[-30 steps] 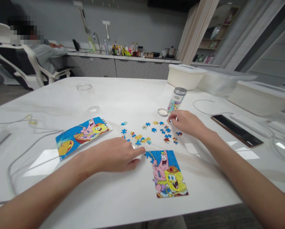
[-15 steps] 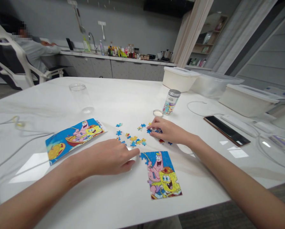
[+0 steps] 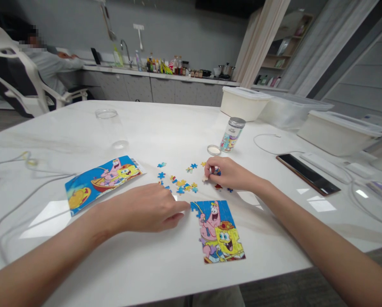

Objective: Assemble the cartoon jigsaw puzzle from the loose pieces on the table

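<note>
A partly assembled jigsaw puzzle (image 3: 218, 232) of a pink starfish and a yellow sponge character lies flat near the table's front edge. My left hand (image 3: 152, 209) rests palm down beside it. Its index finger reaches the puzzle's upper left corner, thumb apart, holding nothing. Over the scattered pieces, my right hand (image 3: 227, 172) pinches a pale-backed puzzle piece (image 3: 205, 178) between thumb and fingers. More pieces lie partly hidden behind that hand. Several loose puzzle pieces (image 3: 180, 183) are spread between the two hands.
A picture sheet (image 3: 104, 181) with the same characters lies left. Behind the pieces stand a printed can (image 3: 232, 135), a round lid (image 3: 214, 149) and a clear jar (image 3: 111, 128). A dark phone-like slab (image 3: 306, 172), cables and storage boxes (image 3: 338, 132) are right. A person sits far left.
My right hand has lifted slightly and now pinches a piece with its pale side showing. My left hand stays at the puzzle's corner. The whole view has shifted a little.
</note>
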A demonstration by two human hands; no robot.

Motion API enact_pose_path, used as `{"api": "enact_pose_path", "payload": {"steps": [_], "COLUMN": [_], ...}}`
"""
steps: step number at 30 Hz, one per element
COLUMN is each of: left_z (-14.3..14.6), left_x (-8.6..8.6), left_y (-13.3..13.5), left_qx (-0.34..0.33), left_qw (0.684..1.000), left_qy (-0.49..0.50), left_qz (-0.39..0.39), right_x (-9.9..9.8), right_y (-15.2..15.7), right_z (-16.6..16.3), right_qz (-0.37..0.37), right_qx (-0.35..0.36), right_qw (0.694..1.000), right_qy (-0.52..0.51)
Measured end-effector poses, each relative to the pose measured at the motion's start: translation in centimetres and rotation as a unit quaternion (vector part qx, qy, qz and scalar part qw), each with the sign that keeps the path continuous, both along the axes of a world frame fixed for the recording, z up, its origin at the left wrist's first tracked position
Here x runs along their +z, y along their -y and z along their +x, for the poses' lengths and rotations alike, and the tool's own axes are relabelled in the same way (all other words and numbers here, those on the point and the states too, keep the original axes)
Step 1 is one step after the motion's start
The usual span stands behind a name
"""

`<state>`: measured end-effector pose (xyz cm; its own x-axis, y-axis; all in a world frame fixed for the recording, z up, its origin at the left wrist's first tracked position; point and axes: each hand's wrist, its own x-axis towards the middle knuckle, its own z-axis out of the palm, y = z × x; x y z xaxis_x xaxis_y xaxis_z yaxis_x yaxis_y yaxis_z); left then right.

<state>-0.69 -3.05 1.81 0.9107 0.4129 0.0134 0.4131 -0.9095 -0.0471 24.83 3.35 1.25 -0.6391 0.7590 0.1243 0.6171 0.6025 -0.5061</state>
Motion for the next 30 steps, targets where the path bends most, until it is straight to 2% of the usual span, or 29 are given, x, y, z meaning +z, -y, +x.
{"api": "enact_pose_path", "payload": {"steps": [5, 9, 16, 20, 27, 30], "left_z": [0.06, -0.07, -0.24, -0.16, -0.07, -0.03], "left_x": [-0.05, -0.28, -0.43, -0.30, -0.05, 0.06], "left_y": [0.08, 0.03, 0.06, 0.14, 0.10, 0.11], "left_qx": [-0.008, -0.012, 0.003, 0.000, 0.003, 0.005], "left_qw": [1.000, 1.000, 0.997, 0.996, 0.997, 0.998], "left_qy": [0.003, 0.026, 0.063, 0.072, 0.065, 0.048], "left_qz": [-0.004, -0.007, -0.039, -0.044, -0.043, -0.033], "right_x": [0.13, 0.05, 0.26, 0.05, -0.24, -0.38], "right_y": [0.19, 0.02, 0.17, 0.15, -0.10, -0.25], "right_z": [-0.30, 0.02, -0.03, -0.12, 0.10, -0.07], "right_qz": [-0.056, -0.035, -0.025, 0.002, 0.088, 0.097], "right_qx": [-0.008, -0.020, 0.055, 0.052, 0.088, 0.083], "right_qw": [0.998, 0.999, 0.998, 0.998, 0.990, 0.991], "right_qy": [-0.010, -0.003, 0.035, 0.044, 0.065, 0.042]}}
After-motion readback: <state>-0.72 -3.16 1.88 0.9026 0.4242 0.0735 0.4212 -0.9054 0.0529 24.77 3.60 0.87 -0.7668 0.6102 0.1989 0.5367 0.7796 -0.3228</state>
